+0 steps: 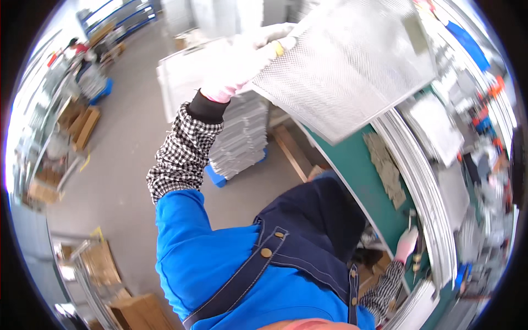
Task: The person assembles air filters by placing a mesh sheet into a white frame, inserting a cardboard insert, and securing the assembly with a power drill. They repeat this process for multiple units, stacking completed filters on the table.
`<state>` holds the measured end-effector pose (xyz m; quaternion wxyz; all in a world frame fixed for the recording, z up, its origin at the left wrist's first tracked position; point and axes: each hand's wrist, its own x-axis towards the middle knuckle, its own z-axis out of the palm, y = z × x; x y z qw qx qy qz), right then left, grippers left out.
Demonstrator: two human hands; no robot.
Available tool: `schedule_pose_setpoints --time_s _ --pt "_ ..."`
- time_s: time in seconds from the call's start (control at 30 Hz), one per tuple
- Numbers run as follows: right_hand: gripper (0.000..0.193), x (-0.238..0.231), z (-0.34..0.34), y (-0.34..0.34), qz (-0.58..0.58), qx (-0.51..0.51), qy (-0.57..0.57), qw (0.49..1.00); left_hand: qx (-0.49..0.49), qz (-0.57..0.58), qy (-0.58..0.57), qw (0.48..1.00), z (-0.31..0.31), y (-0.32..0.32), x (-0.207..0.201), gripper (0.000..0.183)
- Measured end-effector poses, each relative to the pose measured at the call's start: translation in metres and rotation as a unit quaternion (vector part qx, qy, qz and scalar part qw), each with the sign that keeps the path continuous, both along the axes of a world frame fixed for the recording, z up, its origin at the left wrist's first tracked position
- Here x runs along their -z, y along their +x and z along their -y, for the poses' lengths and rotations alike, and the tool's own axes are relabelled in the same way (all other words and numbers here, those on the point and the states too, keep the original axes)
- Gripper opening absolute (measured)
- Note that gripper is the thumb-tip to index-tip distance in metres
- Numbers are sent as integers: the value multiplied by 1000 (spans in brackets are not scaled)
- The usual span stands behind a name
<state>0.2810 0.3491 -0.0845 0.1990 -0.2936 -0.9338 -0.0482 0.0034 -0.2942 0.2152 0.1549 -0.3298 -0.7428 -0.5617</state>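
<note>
A stack of grey panels (239,140) stands beside the gloved left hand (270,48), whose fingers pinch the edge of a silvery mesh panel (352,69) raised partly over the green bench (352,162), where the gloved right hand (407,245) meets a slim metal piece (411,219), its finger grip impossible to tell.

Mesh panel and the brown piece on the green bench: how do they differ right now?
Pose: the mesh panel is held up by the left hand at its edge; the brown piece lies on the bench.
Colour: the mesh panel is silvery, the brown piece dull brown.
Outline: the mesh panel has straight edges; the brown piece is ragged.
Shared: both look flat and thin.
</note>
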Motion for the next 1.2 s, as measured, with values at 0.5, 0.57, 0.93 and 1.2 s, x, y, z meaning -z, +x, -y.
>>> schedule_pose_setpoints --time_s 0.5,0.57,0.93,1.2 --pt "40 -273 148 30 -333 -128 -146 923 5 -405 -118 907 -269 15 88 69" --pt "36 -283 174 -3 -307 -120 -183 926 -104 -246 89 960 -262 12 104 81" --pt "29 -290 214 -154 -84 -410 76 905 -95 87 281 951 -322 5 160 43" --pt "33 -292 206 -181 -180 -357 -3 917 -138 133 247 950 -330 2 146 47"
